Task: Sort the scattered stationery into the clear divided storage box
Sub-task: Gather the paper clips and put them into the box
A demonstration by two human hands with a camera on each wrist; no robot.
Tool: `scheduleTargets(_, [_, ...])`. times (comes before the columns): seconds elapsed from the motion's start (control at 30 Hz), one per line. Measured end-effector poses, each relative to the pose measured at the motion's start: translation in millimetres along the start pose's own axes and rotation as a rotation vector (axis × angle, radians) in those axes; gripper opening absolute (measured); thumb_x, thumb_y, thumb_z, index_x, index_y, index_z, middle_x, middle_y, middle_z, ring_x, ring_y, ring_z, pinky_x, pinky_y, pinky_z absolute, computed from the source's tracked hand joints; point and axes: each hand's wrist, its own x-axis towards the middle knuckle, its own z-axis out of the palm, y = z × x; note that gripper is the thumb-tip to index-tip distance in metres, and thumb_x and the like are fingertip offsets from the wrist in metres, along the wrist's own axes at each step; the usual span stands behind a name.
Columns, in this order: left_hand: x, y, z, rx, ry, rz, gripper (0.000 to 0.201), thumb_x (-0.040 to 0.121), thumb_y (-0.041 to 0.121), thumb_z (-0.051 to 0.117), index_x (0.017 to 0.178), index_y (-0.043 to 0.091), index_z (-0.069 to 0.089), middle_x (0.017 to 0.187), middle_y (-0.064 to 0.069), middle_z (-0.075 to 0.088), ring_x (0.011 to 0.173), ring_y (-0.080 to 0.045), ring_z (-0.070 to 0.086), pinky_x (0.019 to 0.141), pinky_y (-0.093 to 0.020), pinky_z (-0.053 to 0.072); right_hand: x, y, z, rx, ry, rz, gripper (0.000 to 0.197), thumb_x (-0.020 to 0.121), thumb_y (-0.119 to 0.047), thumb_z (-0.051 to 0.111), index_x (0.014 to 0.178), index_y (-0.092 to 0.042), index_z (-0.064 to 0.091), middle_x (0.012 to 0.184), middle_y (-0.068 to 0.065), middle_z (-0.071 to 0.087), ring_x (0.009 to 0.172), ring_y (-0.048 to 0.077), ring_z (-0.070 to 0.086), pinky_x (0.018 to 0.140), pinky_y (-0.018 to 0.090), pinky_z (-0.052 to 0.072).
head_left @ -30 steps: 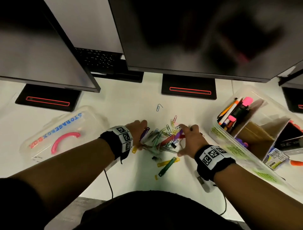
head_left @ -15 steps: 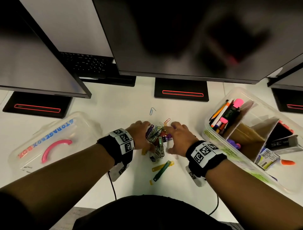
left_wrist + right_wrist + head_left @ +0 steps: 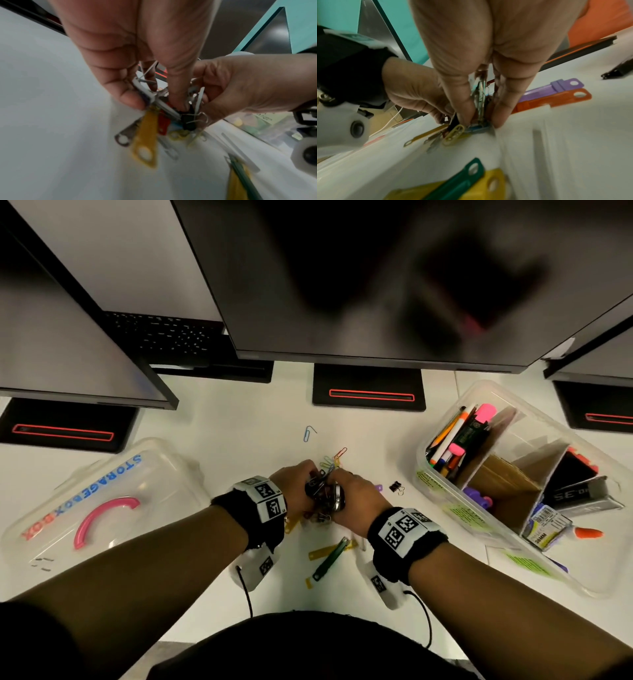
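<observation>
My left hand (image 3: pixel 297 481) and right hand (image 3: pixel 354 501) meet mid-desk, and both grip one bunched pile of clips and fastener strips (image 3: pixel 322 493). In the left wrist view my left hand (image 3: pixel 154 102) pinches the bundle (image 3: pixel 171 115), from which a yellow strip (image 3: pixel 145 142) hangs down. In the right wrist view my right hand (image 3: pixel 479 119) squeezes metal clips (image 3: pixel 480 97) just above the desk. The clear divided storage box (image 3: pixel 455 508) stands to the right, with pens, a cardboard divider and boxed items inside.
Loose on the desk are a blue paper clip (image 3: pixel 309 433), a black binder clip (image 3: pixel 395 487), and green and yellow strips (image 3: pixel 330 556). Purple and orange strips (image 3: pixel 556 93) lie beside my right hand. The box lid (image 3: pixel 96 501) lies at the left. Monitors overhang the back.
Both hands have swept inward and closed together, gathering the spread clips into one bundle held between them. A black binder clip now lies uncovered to the right.
</observation>
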Motion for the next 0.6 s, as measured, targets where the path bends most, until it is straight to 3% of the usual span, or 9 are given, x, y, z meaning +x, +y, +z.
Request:
scheduleTargets(0.13, [-4, 6, -3, 0.007, 0.01, 0.026, 0.045, 0.084, 0.026, 0.061, 0.123, 0.018, 0.041, 0.115, -0.009, 0.063, 0.101, -0.027, 0.06, 0.08, -0.03, 0.045, -3, -4, -4, 0.057, 0.0, 0.049, 0.051, 0.079, -0.012, 0.064, 0.126, -0.012, 0.044, 0.112, 0.011, 0.061, 0.103, 0.027, 0.059, 0.074, 0.023, 0.04])
scheduleTargets(0.27, [-7, 12, -9, -0.035, 0.044, 0.07, 0.041, 0.086, 0.022, 0.058, 0.124, 0.021, 0.041, 0.113, -0.008, 0.065, 0.091, -0.022, 0.059, 0.077, -0.028, 0.045, -2, -11, -7, 0.064, 0.031, 0.049, 0.05, 0.081, -0.005, 0.058, 0.128, -0.013, 0.043, 0.109, 0.012, 0.064, 0.099, 0.027, 0.063, 0.07, 0.024, 0.044])
scheduleTargets(0.5, [-19, 32, -37, -0.076, 0.144, 0.155, 0.04, 0.088, 0.012, 0.056, 0.123, 0.023, 0.043, 0.082, -0.001, 0.061, 0.078, -0.022, 0.06, 0.073, -0.027, 0.045, -15, -20, -39, 0.115, 0.191, 0.028, 0.037, 0.083, -0.007, 0.057, 0.119, -0.014, 0.054, 0.112, 0.008, 0.066, 0.099, 0.024, 0.061, 0.07, 0.019, 0.037])
scheduleTargets(0.6, [-22, 46, -45, -0.051, 0.203, 0.184, 0.045, 0.089, 0.011, 0.055, 0.13, 0.02, 0.041, 0.079, 0.0, 0.061, 0.076, -0.02, 0.058, 0.074, -0.026, 0.044, -24, -20, -53, 0.118, 0.249, 0.021, 0.038, 0.085, -0.008, 0.057, 0.123, -0.015, 0.053, 0.119, 0.006, 0.064, 0.105, 0.023, 0.06, 0.076, 0.018, 0.039])
